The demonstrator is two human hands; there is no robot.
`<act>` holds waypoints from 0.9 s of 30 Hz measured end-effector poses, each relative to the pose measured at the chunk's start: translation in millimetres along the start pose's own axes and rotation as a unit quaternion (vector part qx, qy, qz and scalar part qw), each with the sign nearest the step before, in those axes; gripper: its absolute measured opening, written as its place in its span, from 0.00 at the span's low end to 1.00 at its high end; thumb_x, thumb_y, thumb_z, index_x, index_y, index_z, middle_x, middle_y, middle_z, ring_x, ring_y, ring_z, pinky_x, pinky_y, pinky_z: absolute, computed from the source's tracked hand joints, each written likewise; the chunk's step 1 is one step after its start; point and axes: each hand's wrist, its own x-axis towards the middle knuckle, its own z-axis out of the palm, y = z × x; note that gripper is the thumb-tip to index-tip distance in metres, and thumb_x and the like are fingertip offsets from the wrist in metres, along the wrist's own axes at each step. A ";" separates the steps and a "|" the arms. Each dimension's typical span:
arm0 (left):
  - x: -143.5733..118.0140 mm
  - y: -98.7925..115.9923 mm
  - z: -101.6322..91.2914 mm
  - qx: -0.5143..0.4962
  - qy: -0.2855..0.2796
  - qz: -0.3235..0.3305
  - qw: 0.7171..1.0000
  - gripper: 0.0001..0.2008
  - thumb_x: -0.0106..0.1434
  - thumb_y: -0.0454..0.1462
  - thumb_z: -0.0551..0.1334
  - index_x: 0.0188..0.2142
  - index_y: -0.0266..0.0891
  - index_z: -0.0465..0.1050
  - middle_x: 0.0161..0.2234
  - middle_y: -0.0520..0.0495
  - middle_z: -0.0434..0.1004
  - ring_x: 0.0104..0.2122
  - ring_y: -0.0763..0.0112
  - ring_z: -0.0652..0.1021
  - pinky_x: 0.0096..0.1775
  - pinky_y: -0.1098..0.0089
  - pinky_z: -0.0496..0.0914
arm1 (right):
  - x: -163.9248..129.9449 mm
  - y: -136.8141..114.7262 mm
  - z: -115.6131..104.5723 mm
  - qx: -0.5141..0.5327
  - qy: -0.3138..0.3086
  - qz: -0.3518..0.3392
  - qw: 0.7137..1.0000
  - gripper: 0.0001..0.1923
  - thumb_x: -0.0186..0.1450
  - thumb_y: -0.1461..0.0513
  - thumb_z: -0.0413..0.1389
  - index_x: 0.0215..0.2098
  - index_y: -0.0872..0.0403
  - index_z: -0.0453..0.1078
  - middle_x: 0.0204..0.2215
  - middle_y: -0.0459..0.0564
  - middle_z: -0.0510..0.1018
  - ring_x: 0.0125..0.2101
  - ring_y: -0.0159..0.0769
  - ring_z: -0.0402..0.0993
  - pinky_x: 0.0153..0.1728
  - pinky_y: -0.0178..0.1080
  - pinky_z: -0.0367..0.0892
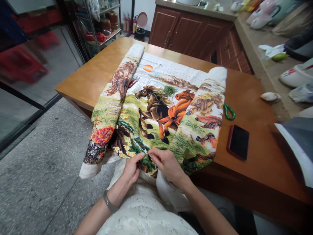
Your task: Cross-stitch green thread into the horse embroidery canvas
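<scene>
A cross-stitch cloth [156, 120] with running horses is spread over the table and down to my lap, both sides rolled inward. My left hand [132, 166] grips its near edge, thumb on top and fingers underneath. Close beside it, my right hand [166, 163] is closed in a pinch just above the stitched surface, on what looks like a thin needle, barely visible. A tangle of green thread [170, 90] lies on the horses. Red-handled thread snips [133, 82] rest by the left roll.
Right of the cloth, a green-handled tool [229, 112] and a dark phone [238, 142] lie on the wooden table [256, 130]. A counter [259, 49] with bags and containers runs along the right. At the back left stands a metal shelf [102, 29].
</scene>
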 end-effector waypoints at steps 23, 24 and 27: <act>-4.1 0.0 2.6 -0.020 0.024 0.010 0.999 0.17 0.45 0.41 0.81 0.35 0.47 0.83 0.40 0.42 0.92 0.55 0.42 0.87 0.64 0.47 0.77 | 2.6 -12.5 2.2 -0.037 0.021 0.006 0.999 0.12 0.73 0.72 0.58 0.35 0.52 0.77 0.29 0.46 0.76 0.29 0.36 0.72 0.34 0.36 0.63; -4.9 -0.1 3.4 -0.023 0.028 0.012 0.999 0.17 0.44 0.41 0.81 0.34 0.47 0.83 0.40 0.43 0.92 0.54 0.43 0.87 0.63 0.48 0.77 | 3.9 -14.8 3.8 -0.055 0.018 0.011 0.998 0.12 0.72 0.72 0.58 0.34 0.52 0.77 0.29 0.46 0.76 0.29 0.36 0.72 0.34 0.37 0.62; -7.6 0.7 5.9 -0.030 0.034 0.016 0.999 0.16 0.44 0.42 0.81 0.31 0.48 0.82 0.38 0.44 0.91 0.49 0.46 0.87 0.62 0.50 0.78 | 7.8 -19.1 10.6 -0.088 0.017 0.030 0.995 0.12 0.72 0.71 0.59 0.33 0.52 0.76 0.29 0.47 0.76 0.29 0.36 0.71 0.33 0.37 0.60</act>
